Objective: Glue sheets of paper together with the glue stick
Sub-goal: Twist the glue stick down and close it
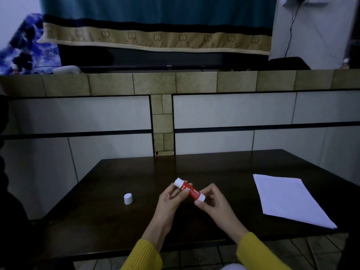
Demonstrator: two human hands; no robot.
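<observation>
Red-and-white glue stick (189, 189), light, rigid and smooth, hangs above the desk (116, 227): left hand (171, 197) pinches its barrel, right hand (211, 201) pinches its base. Its cap (128, 198) stands left of the left hand; thin, floppy paper sheets (288, 199), best lifted by an edge, lie right of the right hand.

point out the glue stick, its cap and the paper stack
glue stick (190, 190): head view, on the red label between the hands
cap (128, 198): head view, on its white side wall
paper stack (290, 199): head view, middle of the top sheet
</observation>
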